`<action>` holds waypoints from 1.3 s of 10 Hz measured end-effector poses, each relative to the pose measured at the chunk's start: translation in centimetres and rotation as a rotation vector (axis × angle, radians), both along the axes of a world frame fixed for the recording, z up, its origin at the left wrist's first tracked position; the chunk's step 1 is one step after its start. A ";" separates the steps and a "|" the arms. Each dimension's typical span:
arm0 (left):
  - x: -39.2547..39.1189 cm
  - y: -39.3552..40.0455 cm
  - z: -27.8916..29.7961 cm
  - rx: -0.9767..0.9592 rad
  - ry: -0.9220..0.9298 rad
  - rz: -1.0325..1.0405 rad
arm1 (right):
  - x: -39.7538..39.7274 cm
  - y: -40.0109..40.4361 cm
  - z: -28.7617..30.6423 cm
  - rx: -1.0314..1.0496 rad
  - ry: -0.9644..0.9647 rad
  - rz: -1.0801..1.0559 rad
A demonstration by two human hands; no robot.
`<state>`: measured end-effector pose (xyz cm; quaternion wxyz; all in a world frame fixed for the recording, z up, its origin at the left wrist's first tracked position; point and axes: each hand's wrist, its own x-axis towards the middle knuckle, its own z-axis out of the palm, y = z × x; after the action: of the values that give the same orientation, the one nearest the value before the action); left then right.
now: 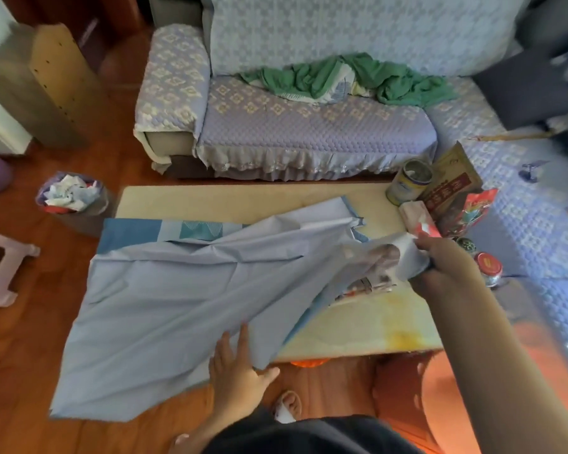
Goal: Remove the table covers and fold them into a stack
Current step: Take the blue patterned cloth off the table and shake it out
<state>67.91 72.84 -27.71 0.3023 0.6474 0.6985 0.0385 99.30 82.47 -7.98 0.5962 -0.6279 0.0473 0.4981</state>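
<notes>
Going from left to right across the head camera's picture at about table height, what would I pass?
Pink stool → waste bin full of crumpled paper → light blue table cover half pulled off the table → right hand gripping its bunched end → red-lidded jar.

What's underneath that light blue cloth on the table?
Where the right hand lifts the light blue cloth, the beige tabletop and some printed paper show. Whatever lies under the part still spread flat is hidden.
</notes>
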 end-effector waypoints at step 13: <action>-21.9 3.2 -1.4 -0.049 -1.613 1.715 | -16.5 -2.9 -3.8 -0.149 0.328 -0.070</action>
<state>46.04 76.05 -29.13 0.5445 -0.2518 0.5127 0.6142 82.77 79.58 -11.80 0.5491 -0.5787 0.2025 0.5680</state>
